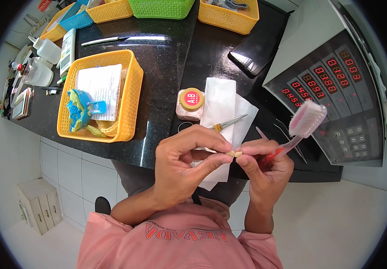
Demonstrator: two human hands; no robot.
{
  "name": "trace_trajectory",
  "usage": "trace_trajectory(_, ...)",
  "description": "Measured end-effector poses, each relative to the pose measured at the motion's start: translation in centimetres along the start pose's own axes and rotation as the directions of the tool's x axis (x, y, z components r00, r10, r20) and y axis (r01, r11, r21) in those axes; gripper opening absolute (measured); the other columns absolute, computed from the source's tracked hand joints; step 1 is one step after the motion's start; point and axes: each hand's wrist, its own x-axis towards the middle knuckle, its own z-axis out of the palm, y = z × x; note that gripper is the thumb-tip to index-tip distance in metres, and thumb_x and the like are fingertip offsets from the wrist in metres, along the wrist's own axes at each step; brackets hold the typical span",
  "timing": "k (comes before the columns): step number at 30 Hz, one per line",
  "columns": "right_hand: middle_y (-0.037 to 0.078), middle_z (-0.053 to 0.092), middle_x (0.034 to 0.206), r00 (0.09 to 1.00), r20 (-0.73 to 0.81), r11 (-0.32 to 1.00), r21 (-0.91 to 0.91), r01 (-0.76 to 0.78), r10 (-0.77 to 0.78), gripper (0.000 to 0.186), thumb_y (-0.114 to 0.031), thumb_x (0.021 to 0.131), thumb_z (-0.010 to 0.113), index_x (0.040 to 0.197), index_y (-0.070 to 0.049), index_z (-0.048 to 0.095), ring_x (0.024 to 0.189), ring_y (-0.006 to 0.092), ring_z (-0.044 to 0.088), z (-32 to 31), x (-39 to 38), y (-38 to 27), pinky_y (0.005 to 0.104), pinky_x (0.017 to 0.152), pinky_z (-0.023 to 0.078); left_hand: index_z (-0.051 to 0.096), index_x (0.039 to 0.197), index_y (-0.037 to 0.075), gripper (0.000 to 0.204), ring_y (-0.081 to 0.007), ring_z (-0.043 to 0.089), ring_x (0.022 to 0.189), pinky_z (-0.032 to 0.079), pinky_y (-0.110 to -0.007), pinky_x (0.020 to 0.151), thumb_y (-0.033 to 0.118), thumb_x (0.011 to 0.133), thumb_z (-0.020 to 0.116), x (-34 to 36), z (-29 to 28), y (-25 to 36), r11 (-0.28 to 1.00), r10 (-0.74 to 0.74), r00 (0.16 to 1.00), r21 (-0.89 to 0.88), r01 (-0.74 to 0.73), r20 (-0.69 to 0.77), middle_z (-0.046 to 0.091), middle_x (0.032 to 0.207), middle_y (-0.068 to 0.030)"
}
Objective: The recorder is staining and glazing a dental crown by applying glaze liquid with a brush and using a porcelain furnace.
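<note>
My left hand pinches a small ivory-coloured piece, like a dental crown, between thumb and forefinger. My right hand pinches a similar ivory piece, and the two meet or nearly meet. Tucked in my right hand's other fingers is a toothbrush with a clear and red handle, its white and pink bristle head pointing up to the right. Behind the hands lie white paper tissues and a pointed tool with a yellow handle. A small clear jar with a gold and red lid stands beside them.
A yellow basket at left holds papers and a blue dental impression tray. More baskets line the back. At right stands a machine with red digits, near a dark phone and metal tweezers.
</note>
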Motion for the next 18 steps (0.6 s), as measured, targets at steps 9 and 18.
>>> trace_trajectory(9, 0.006, 0.067, 0.081, 0.992, -0.116, 0.961, -0.266, -0.076, 0.047, 0.008, -0.004, 0.092, 0.063, 0.094, 0.003, 0.064, 0.063, 0.0059, 0.055, -1.3, -0.1, 0.0, 0.0198, 0.057, 0.041, 0.064, 0.095, -0.005, 0.017, -0.0170, 0.064, 0.089, 0.058, -0.028, 0.080, -0.008, 0.080, 0.072, -0.1, 0.2, -0.1, 0.999, -0.001, 0.998, -0.040, -0.001, -0.056, 0.063, 0.097, -0.0153)
trace_trajectory(18, 0.004, 0.068, 0.085, 0.996, 0.042, 0.984, -0.162, -0.069, 0.076, 0.016, -0.010, 0.081, 0.078, 0.092, -0.001, 0.072, 0.059, 0.0029, 0.046, -0.4, 0.4, 0.0, 0.0174, 0.053, 0.033, 0.062, 0.091, -0.004, 0.017, -0.0164, 0.065, 0.091, 0.058, -0.028, 0.080, -0.007, 0.079, 0.074, -0.2, 0.4, 0.0, 0.999, -0.029, 0.999, -0.038, 0.028, -0.027, 0.063, 0.099, -0.0154)
